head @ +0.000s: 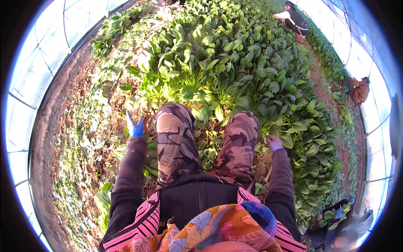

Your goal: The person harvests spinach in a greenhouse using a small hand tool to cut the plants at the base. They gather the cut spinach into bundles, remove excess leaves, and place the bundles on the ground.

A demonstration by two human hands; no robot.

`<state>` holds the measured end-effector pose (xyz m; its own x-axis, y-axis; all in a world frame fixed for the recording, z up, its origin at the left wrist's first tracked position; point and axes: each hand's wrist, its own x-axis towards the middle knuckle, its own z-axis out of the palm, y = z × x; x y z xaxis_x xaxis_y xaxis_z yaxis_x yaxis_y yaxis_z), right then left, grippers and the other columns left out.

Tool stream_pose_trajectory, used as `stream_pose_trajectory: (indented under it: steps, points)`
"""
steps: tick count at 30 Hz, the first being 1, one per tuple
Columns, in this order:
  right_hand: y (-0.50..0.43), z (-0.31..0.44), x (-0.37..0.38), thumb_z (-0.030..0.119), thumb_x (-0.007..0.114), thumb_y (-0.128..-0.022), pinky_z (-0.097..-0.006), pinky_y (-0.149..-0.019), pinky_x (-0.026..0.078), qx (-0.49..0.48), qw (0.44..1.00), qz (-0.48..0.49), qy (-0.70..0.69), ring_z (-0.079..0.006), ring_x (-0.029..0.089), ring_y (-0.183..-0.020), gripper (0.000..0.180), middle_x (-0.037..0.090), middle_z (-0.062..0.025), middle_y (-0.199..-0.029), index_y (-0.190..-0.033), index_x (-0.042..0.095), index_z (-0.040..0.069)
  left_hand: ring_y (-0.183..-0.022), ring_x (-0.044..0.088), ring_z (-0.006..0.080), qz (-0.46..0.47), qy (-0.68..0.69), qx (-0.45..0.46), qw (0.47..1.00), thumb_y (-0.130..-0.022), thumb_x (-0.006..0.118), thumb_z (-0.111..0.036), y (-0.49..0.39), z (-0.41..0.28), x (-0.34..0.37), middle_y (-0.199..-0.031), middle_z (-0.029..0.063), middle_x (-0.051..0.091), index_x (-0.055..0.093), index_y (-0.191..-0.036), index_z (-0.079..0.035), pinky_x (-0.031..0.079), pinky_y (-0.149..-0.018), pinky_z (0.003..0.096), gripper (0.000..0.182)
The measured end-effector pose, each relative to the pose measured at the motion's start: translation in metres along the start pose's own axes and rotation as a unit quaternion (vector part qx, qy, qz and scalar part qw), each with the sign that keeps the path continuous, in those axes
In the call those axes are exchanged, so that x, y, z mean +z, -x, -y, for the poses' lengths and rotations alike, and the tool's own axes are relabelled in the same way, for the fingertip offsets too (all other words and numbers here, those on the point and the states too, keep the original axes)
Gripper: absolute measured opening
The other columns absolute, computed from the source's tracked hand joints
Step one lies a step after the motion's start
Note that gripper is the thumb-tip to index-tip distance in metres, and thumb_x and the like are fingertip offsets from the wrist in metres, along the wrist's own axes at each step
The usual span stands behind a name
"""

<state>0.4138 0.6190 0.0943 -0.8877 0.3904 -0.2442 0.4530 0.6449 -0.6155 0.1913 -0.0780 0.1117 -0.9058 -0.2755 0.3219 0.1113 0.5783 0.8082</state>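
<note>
My left hand [135, 127], in a blue glove, is held out beside my left knee with thumb and fingers apart and nothing in it. Under and beside that forearm lie cut leafy greens [151, 154], and another bunch [103, 203] rests on the ground further back. My right hand [274, 142], in a pale glove, is low beside my right knee, at the edge of the standing spinach-like plants [226, 72]. Its fingers look curled; whether they hold a stem or anything else is unclear. A thin pale stick [268, 173] shows next to my right forearm.
Camouflage-clad knees [176, 135] frame leaf-strewn soil. Trampled leaves and bare soil [85, 126] stretch left to the plastic greenhouse wall [25, 94]. Other people work at the far right [292, 20], right edge [357, 89] and lower right [337, 223], the last holding greens.
</note>
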Motion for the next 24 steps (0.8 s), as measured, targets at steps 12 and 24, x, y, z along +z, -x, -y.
stream_pose_trajectory:
  steps: [12, 24]
  points:
    - [0.043, -0.160, 0.099, 0.015, 0.059, -0.093, -0.0416, -0.083, 0.054, 0.270, 0.907, 0.103, -0.307, -0.0302, 0.059, -0.109, 0.048, 0.056, -0.0132, -0.129, -0.136, 0.043, 0.001, -0.126, 0.047, 0.0262, 0.314, -0.055, 0.262, 0.911, -0.079, 0.075, -0.024, -0.062, -0.263, 0.097, -0.136, 0.0156, 0.050, 0.034, -0.144, -0.012, 0.038, -0.104, 0.0356, 0.078]
    - [0.043, -0.178, 0.118, 0.033, 0.064, -0.084, -0.0395, -0.099, 0.042, 0.354, 0.935, -0.006, 0.027, -0.0334, 0.051, -0.120, 0.058, 0.052, -0.0210, -0.131, -0.133, 0.049, 0.006, -0.105, 0.061, 0.0169, 0.676, -0.059, 0.151, 0.719, -0.087, 0.067, -0.024, 0.042, -0.270, 0.315, -0.119, 0.0079, 0.063, 0.055, -0.130, -0.012, 0.047, -0.092, 0.0310, 0.047]
